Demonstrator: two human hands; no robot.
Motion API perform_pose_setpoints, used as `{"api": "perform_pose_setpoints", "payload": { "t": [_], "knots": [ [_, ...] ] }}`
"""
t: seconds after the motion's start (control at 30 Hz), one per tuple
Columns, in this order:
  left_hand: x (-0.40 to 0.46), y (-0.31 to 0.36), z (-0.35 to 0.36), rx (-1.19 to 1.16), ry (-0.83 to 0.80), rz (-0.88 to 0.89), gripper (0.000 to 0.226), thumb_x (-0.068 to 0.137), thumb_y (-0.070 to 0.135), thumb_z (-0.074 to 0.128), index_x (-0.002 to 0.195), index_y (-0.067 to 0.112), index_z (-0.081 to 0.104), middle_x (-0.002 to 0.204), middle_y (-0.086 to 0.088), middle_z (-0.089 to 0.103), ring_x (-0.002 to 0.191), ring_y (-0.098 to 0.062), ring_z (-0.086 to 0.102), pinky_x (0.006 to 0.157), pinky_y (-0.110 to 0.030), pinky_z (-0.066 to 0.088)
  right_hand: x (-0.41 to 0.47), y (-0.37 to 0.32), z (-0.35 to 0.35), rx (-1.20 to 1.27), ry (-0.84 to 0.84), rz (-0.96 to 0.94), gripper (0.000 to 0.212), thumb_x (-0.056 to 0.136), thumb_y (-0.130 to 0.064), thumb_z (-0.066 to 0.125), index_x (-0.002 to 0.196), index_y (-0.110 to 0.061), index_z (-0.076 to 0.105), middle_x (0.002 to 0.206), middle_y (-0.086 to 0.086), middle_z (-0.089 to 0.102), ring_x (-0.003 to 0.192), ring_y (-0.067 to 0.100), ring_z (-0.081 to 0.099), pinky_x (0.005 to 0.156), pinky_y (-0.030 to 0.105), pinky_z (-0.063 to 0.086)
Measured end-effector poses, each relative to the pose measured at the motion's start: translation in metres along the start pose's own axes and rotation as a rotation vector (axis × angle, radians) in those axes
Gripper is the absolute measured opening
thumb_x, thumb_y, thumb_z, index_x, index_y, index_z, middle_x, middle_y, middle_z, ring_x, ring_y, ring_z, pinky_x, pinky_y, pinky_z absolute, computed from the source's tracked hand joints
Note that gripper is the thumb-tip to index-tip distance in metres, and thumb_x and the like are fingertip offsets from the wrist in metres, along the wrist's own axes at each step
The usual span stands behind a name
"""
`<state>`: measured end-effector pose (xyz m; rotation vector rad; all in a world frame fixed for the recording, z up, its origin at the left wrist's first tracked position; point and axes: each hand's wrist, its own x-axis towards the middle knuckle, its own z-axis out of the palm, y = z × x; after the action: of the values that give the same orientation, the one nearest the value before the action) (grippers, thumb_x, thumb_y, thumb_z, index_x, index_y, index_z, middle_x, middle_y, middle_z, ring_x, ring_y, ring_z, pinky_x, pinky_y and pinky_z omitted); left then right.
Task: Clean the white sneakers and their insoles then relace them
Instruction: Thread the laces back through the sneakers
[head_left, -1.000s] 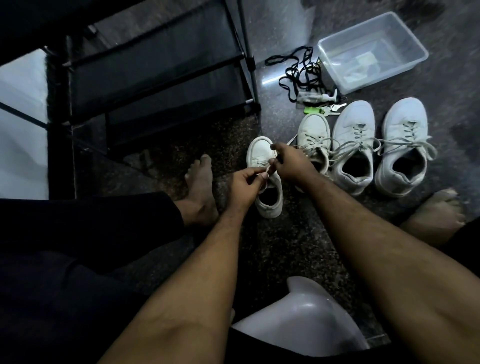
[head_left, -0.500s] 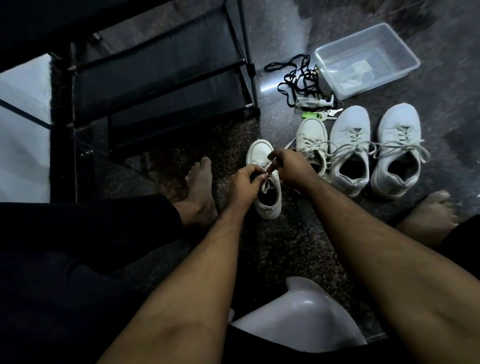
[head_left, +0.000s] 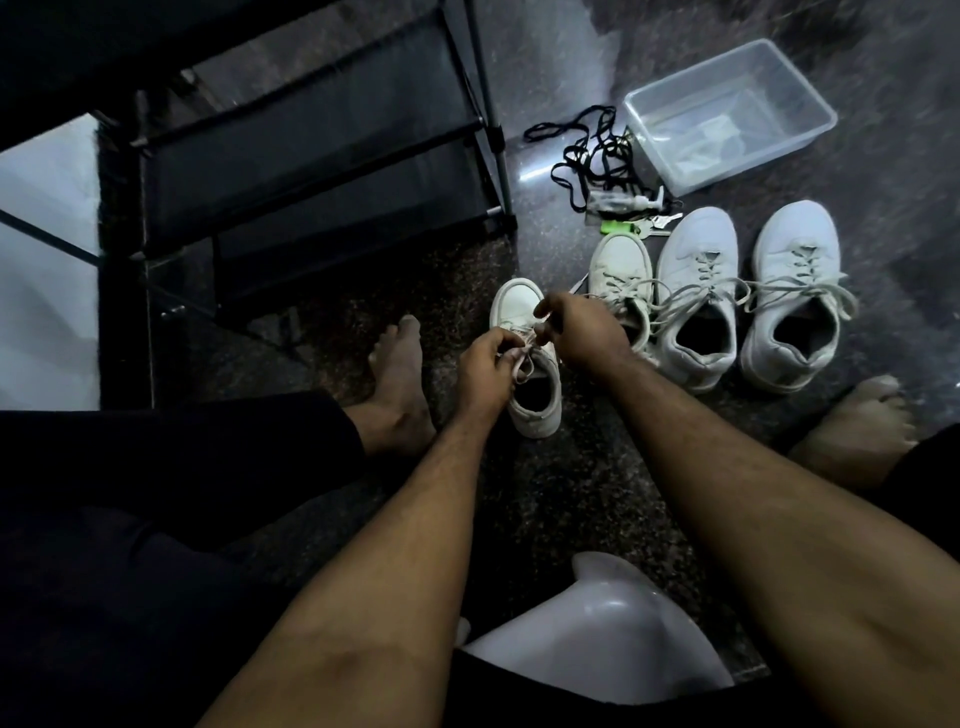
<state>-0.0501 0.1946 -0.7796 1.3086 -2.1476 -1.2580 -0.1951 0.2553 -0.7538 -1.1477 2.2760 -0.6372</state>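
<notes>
A small white sneaker (head_left: 519, 312) stands on the dark floor between my feet, toe pointing away. My left hand (head_left: 485, 371) pinches its white lace (head_left: 524, 361) over the tongue. My right hand (head_left: 582, 330) hovers just right of it, fingers curled on the other part of the lace. A second small white sneaker (head_left: 621, 267) sits right behind my right hand, partly hidden. Two larger white sneakers (head_left: 698, 291) (head_left: 795, 291) stand further right, laced, with loose lace ends trailing across each other.
A clear plastic tub (head_left: 727, 114) sits at the far right. Black laces (head_left: 592, 156), a small bottle (head_left: 623, 200) and a green key tag (head_left: 618, 227) lie before it. A black shoe rack (head_left: 311, 156) stands at left. A white stool edge (head_left: 602, 639) shows below.
The view shifted slightly downward. My two hands stayed on the small sneaker's lace, and my right hand's fingers spread a little toward the toe.
</notes>
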Motion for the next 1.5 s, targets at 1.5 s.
{"api": "perform_pose_setpoints", "payload": {
  "t": [1.5],
  "knots": [
    [0.001,-0.013,0.005,-0.005,0.062,0.053,0.007,0.086,0.006,0.068,0.092,0.009,0.070,0.088,-0.001,0.072,0.082,-0.016,0.066,0.074,-0.027,0.050,0.001,0.001,0.006,-0.124,-0.150,-0.132,0.028,0.079,-0.008,0.066,0.096,-0.030,0.070,0.093,-0.005,0.065,0.087,0.020,0.065,0.074,0.036,0.055]
  ]
}}
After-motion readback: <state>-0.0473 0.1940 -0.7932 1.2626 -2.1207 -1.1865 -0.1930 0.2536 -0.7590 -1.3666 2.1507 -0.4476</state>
